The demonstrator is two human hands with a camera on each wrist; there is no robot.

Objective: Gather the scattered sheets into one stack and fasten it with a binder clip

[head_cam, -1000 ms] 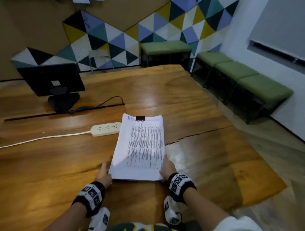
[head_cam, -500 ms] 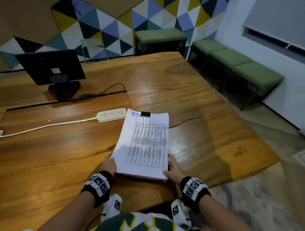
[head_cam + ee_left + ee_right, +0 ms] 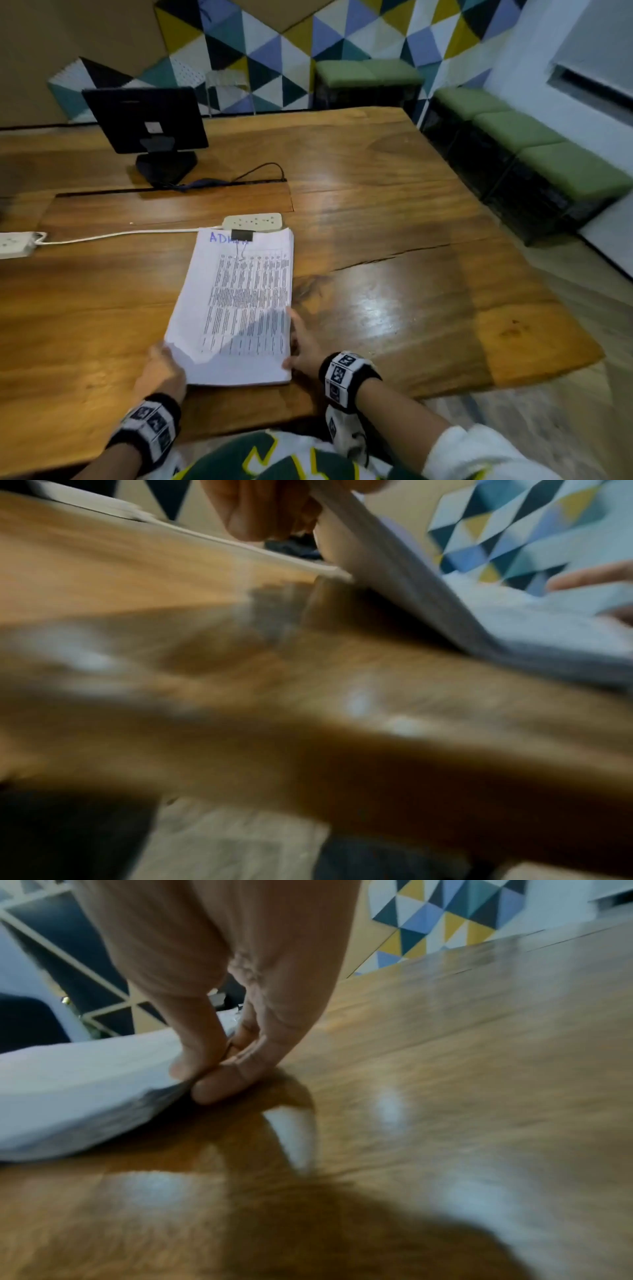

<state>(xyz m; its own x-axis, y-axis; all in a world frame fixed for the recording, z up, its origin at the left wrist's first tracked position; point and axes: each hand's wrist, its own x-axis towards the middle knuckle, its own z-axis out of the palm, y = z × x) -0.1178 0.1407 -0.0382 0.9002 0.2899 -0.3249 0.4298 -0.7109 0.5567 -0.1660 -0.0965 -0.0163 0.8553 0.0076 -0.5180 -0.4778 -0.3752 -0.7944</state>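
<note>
A thick stack of printed sheets [image 3: 239,308] lies on the wooden table [image 3: 394,212], with a black binder clip [image 3: 241,235] on its far edge. My left hand [image 3: 164,366] grips the stack's near left corner, which is raised off the wood. In the left wrist view the stack [image 3: 394,569] slopes up from the table with my fingers [image 3: 260,509] at its upper end. My right hand [image 3: 298,346] holds the right edge near the front corner. In the right wrist view its fingertips [image 3: 219,1074] pinch the stack [image 3: 85,1074], thumb on top, a finger underneath.
A white power strip [image 3: 252,221] touches the stack's far edge, its cord running left to a second strip [image 3: 15,243]. A black monitor [image 3: 145,120] stands at the back left. Green benches [image 3: 548,154] line the right wall. The table's front edge is close to my body.
The near left corner of the stack has come up off the table in my left hand. My right hand has slid a little farther along the right edge.
</note>
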